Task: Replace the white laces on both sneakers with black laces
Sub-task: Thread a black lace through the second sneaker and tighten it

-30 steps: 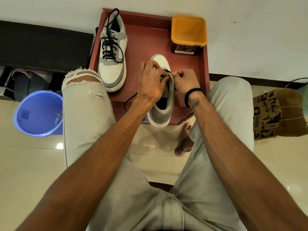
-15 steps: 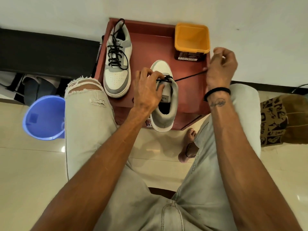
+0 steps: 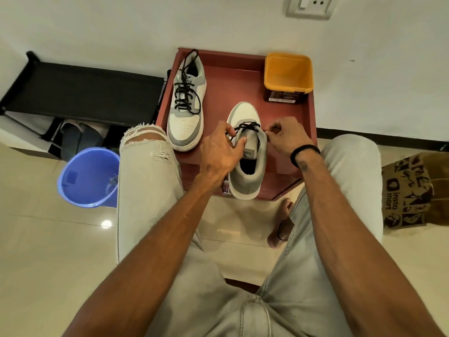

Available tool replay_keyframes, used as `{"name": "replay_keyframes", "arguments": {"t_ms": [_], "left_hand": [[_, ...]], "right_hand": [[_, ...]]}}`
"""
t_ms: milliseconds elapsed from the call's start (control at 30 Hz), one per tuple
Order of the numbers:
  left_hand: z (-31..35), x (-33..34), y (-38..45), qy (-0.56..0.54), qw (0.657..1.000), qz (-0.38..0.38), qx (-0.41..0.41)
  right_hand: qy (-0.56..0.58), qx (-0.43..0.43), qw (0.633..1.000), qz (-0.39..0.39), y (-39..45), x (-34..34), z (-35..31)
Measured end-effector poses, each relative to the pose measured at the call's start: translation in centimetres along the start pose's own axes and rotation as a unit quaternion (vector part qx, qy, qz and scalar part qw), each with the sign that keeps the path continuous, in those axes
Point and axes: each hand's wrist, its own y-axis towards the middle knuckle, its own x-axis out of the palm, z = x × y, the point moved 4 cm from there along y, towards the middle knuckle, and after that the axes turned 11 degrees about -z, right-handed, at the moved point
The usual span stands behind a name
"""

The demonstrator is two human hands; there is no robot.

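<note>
On a red-brown table [image 3: 243, 76] set against the far wall, two grey-and-white sneakers stand side by side. The far-left sneaker [image 3: 185, 103] is fully threaded with a black lace, its ends lying loose. The near sneaker [image 3: 246, 152] has its heel toward the person and overhanging the table's near edge; a black lace [image 3: 246, 125] crosses only its front eyelets. The left hand [image 3: 220, 152] grips this shoe's left side, thumb resting on the tongue. The right hand [image 3: 286, 137] has its fingers curled, pinching the lace end at the shoe's right edge. An orange tub [image 3: 288, 76] stands at the table's far right. A blue bucket [image 3: 88, 177] sits on the floor to the left.
</note>
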Motion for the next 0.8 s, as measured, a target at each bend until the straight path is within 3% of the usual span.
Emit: {"name": "replay_keyframes", "arguments": {"t_ms": [67, 133, 233, 300, 333, 367, 433, 500, 600, 667, 800], "left_hand": [[-0.7, 0.0, -0.3, -0.012, 1.000, -0.009, -0.017], [-1.1, -0.2, -0.7, -0.023, 0.999, -0.015, -0.037], [-1.3, -0.4, -1.0, -0.037, 0.998, -0.018, -0.048], [-1.1, -0.5, -1.1, -0.052, 0.997, -0.016, -0.053], [-1.0, -0.5, -1.1, -0.056, 0.997, -0.013, -0.054], [-1.0, -0.5, -1.2, -0.060, 0.997, -0.009, -0.053], [-1.0, -0.3, -1.2, -0.072, 0.996, 0.000, -0.051], [-1.1, -0.2, -1.3, -0.085, 0.995, 0.009, -0.048], [-1.4, -0.1, -1.2, -0.092, 0.995, 0.016, -0.039], [-1.4, 0.0, -1.1, -0.097, 0.995, 0.010, -0.031], [-1.5, 0.1, -0.8, -0.089, 0.995, 0.006, -0.032]], "right_hand": [[0.082, 0.003, 0.996, 0.038, 0.3, -0.1, 0.5], [0.249, -0.013, 0.965, 0.078, 0.7, -0.5, 0.6], [0.539, -0.075, 0.832, 0.107, 1.0, -1.7, 0.3], [0.612, -0.077, 0.778, 0.123, 1.1, -2.3, 0.8], [0.601, -0.063, 0.786, 0.135, 0.9, -2.5, 1.0], [0.545, -0.045, 0.824, 0.148, 0.8, -2.6, 1.4], [0.335, -0.034, 0.930, 0.149, 0.6, -2.5, 1.6], [0.141, -0.040, 0.985, 0.095, 0.4, -1.3, 1.1], [0.015, -0.006, 1.000, 0.019, 0.3, 0.5, 1.0], [-0.003, 0.025, 1.000, 0.003, 0.5, 0.8, 1.2], [0.043, 0.039, 0.996, 0.070, 0.9, 0.3, 1.8]]}}
